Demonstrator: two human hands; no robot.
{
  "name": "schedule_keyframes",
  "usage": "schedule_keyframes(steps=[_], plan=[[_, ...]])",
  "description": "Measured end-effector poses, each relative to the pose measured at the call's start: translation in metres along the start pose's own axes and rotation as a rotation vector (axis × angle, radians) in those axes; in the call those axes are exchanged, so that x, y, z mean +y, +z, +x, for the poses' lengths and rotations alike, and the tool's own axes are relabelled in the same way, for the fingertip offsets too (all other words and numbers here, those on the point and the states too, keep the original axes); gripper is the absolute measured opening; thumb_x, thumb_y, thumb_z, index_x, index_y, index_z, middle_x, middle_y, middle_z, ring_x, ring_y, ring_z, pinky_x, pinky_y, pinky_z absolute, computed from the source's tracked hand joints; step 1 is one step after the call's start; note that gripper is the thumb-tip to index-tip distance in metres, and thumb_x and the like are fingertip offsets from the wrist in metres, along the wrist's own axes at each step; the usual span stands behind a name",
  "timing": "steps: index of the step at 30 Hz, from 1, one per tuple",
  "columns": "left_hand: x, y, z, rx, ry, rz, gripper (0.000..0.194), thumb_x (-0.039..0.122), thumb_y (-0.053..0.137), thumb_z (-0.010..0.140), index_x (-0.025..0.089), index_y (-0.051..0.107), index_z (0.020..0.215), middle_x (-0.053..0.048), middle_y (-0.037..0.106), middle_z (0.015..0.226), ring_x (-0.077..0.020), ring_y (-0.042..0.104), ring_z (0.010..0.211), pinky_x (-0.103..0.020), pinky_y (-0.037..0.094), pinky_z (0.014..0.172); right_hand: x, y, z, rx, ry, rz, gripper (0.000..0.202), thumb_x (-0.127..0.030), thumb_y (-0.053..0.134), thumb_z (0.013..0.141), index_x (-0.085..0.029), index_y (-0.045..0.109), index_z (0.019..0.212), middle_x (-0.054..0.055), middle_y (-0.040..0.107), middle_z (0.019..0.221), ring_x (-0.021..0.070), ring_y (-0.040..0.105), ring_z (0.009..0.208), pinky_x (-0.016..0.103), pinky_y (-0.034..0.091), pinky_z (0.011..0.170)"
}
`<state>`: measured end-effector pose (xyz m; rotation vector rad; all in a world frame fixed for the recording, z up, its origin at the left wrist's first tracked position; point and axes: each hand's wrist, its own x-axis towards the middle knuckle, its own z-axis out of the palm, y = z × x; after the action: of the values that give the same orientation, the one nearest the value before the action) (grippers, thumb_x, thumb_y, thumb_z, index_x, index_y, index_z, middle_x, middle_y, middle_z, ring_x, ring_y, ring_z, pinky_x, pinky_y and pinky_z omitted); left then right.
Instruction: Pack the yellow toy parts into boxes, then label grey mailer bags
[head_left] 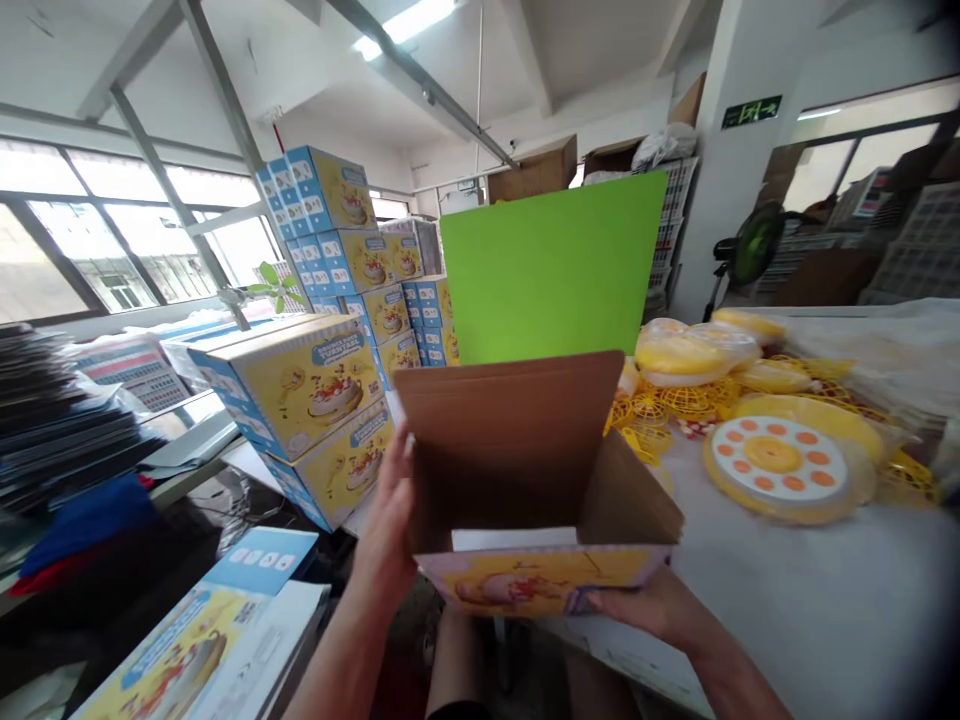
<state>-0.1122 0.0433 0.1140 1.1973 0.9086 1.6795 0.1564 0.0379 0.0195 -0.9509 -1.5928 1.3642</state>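
Note:
An opened cardboard box is between my hands, over my lap at the table's edge. Its brown inner flap stands up at the back, and its printed yellow side faces me. My left hand grips the box's left side, thumb near the upper edge. At the lower right, my right hand supports the printed front; some of its fingers are hidden beneath the box. A white piece, perhaps a sheet or flap, shows inside. Behind the box rises a plain bright green panel.
Yellow round toy parts with an orange-dotted white disc lie on the table at right. Closed printed boxes are stacked at left. Flat printed cartons lie lower left, dark flat sheets beyond. A fan stands at the back right.

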Motion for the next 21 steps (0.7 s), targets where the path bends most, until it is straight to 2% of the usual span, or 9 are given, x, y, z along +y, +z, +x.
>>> schedule_keyframes(steps=[2,4,7,9,13,15,17,19,21], plan=[[-0.025,0.002,0.002,-0.095,-0.092,0.018,0.072,0.045,0.070,0.077,0.032,0.041,0.141,0.000,0.038,0.152,-0.0273,0.024,0.144,-0.042,0.022,0.119,0.014,-0.001,-0.002,-0.028,0.051,0.058,0.052,-0.051,0.078,0.063,-0.020,0.074,0.105,0.009,0.074,0.107,0.0328,0.069,0.099,0.046,0.055,0.090],[-0.041,0.002,0.005,-0.164,-0.120,0.029,0.075,0.038,0.070,0.079,0.031,0.034,0.145,0.001,0.031,0.155,-0.0249,0.020,0.145,-0.040,0.020,0.119,0.024,-0.002,-0.005,-0.009,0.067,0.063,0.058,-0.053,0.077,0.064,-0.017,0.072,0.110,0.012,0.072,0.111,0.0327,0.067,0.102,0.048,0.053,0.093],[-0.050,-0.001,0.012,-0.238,-0.105,0.071,0.076,0.034,0.065,0.082,0.031,0.026,0.148,0.001,0.022,0.159,-0.0234,0.017,0.146,-0.038,0.021,0.119,0.028,-0.008,-0.008,-0.027,0.103,-0.002,0.057,-0.054,0.076,0.067,-0.018,0.072,0.110,0.014,0.072,0.111,0.0329,0.067,0.103,0.050,0.051,0.095],[-0.050,-0.002,0.017,-0.249,-0.102,0.124,0.078,0.032,0.063,0.083,0.031,0.023,0.149,0.000,0.020,0.159,-0.0234,0.017,0.146,-0.039,0.021,0.119,0.024,-0.014,-0.005,-0.035,0.063,0.036,0.059,-0.058,0.075,0.067,-0.021,0.070,0.114,0.013,0.071,0.113,0.0331,0.065,0.106,0.050,0.051,0.096],[-0.049,0.000,0.024,-0.263,-0.109,0.190,0.080,0.030,0.061,0.082,0.028,0.020,0.150,0.000,0.016,0.160,-0.0211,0.010,0.147,-0.038,0.013,0.121,0.002,-0.021,0.011,0.224,-0.123,0.312,0.068,-0.072,0.046,0.081,-0.032,0.052,0.136,0.004,0.058,0.137,0.0280,0.051,0.128,0.046,0.047,0.102],[-0.048,0.001,0.026,-0.266,-0.113,0.195,0.080,0.028,0.061,0.081,0.027,0.020,0.149,0.000,0.015,0.160,-0.0201,0.007,0.148,-0.037,0.010,0.121,-0.015,-0.020,0.020,0.329,-0.083,0.369,0.063,-0.064,0.042,0.087,-0.034,0.041,0.143,0.001,0.047,0.147,0.0247,0.044,0.135,0.044,0.044,0.106],[-0.046,0.002,0.027,-0.260,-0.125,0.175,0.081,0.027,0.061,0.080,0.028,0.019,0.149,0.000,0.014,0.160,-0.0197,0.008,0.148,-0.036,0.012,0.121,-0.032,-0.019,0.027,0.349,-0.004,0.360,0.065,-0.053,0.051,0.087,-0.034,0.034,0.146,0.000,0.039,0.152,0.0241,0.041,0.136,0.043,0.042,0.108],[-0.045,0.002,0.029,-0.260,-0.148,0.134,0.079,0.025,0.062,0.079,0.028,0.022,0.147,0.000,0.019,0.159,-0.0199,0.014,0.147,-0.036,0.016,0.120,-0.045,-0.017,0.032,0.350,0.027,0.339,0.072,-0.042,0.058,0.081,-0.033,0.031,0.147,0.001,0.040,0.152,0.0250,0.044,0.134,0.044,0.043,0.106],[-0.045,0.003,0.028,-0.277,-0.181,0.084,0.072,0.025,0.063,0.077,0.028,0.031,0.141,-0.001,0.028,0.156,-0.0213,0.022,0.145,-0.036,0.022,0.118,-0.050,-0.015,0.037,0.420,-0.040,0.323,0.070,-0.031,0.062,0.074,-0.032,0.039,0.140,0.003,0.048,0.146,0.0271,0.051,0.128,0.046,0.046,0.102]])
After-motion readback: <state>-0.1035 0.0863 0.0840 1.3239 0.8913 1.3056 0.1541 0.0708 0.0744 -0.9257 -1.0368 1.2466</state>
